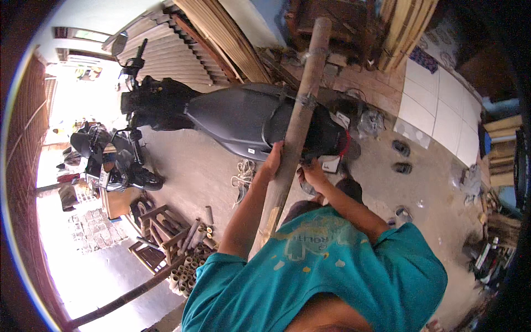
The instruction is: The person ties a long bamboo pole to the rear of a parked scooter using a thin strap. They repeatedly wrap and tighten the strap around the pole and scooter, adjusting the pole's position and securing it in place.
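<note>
Left hand [272, 157] wraps the upright bamboo pole [298, 119], right hand [313, 172] closed low on its far side; pole stands before the scooter [249, 119]. Seemingly steadying it; next move needs firm, balanced hold

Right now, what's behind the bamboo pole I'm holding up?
Behind the bamboo pole stands a parked black scooter; the pole crosses its seat and hides a strip of it. The left hand grips the pole, the right hand is beside it. Concrete floor lies beyond.
</note>
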`<state>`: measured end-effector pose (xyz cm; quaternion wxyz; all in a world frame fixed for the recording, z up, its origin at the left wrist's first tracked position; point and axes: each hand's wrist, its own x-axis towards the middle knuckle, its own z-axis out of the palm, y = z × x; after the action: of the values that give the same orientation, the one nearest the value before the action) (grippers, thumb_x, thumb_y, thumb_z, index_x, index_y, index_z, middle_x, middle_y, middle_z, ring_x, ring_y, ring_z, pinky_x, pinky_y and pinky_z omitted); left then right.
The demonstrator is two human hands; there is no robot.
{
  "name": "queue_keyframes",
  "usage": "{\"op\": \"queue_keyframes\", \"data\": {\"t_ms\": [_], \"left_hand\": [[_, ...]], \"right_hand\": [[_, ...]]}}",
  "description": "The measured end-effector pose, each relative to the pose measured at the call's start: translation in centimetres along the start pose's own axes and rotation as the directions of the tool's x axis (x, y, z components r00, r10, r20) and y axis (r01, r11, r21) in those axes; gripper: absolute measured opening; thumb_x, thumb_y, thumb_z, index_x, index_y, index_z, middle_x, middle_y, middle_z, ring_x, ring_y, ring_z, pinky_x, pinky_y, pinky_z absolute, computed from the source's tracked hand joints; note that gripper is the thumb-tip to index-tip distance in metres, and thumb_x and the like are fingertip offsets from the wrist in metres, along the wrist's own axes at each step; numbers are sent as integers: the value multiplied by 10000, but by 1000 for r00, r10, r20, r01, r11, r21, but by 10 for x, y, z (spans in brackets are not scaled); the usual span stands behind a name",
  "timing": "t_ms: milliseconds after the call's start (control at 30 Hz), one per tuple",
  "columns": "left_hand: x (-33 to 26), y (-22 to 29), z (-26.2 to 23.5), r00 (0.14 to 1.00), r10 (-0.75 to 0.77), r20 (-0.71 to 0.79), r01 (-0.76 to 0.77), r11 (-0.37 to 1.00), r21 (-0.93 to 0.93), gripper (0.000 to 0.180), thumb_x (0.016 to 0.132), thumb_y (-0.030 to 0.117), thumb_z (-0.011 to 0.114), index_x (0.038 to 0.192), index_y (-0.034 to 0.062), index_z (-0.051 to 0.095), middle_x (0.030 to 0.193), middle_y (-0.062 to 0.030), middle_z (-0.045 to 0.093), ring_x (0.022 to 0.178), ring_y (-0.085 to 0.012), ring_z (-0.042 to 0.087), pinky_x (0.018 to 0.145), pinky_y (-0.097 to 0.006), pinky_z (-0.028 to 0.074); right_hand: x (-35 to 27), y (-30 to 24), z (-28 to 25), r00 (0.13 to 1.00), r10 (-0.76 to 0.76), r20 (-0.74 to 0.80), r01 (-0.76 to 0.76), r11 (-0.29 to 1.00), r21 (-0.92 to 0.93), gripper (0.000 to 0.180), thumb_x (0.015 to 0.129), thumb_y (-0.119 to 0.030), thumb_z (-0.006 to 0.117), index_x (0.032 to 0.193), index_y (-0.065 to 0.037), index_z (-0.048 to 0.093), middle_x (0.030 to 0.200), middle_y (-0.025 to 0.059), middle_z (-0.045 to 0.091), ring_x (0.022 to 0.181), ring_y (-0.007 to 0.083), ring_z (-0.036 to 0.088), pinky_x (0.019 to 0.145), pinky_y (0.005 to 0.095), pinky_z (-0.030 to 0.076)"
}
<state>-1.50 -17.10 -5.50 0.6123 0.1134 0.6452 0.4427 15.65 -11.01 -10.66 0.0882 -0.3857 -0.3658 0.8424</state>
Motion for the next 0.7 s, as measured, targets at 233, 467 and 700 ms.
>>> {"op": "queue_keyframes", "data": {"t_ms": [233,467,700], "left_hand": [[-17,32,20,988,-147,46,152,977,-147,709,900,601,275,1189,51,616,1077,-180,660,899,-325,660,809,-485,533],[-7,20,17,984,-152,-93,149,988,-40,707,878,631,305,1196,85,622,1112,-175,651,943,-329,641,866,-504,480],[-13,9,14,946,-134,-294,160,985,66,726,909,667,346,1110,47,666,1062,-153,675,926,-310,644,852,-471,488]], "right_hand": [[50,59,4,931,-351,98,363,914,-182,192,977,-167,485,1137,-60,476,879,64,580,648,136,568,494,310,443],[47,66,-6,985,-171,3,171,985,-3,271,971,-247,553,1144,-53,478,833,71,593,599,168,576,509,354,489],[64,93,-10,910,-403,-95,320,831,-454,300,980,-281,538,1106,-26,442,780,119,609,503,165,549,455,325,461]]}}
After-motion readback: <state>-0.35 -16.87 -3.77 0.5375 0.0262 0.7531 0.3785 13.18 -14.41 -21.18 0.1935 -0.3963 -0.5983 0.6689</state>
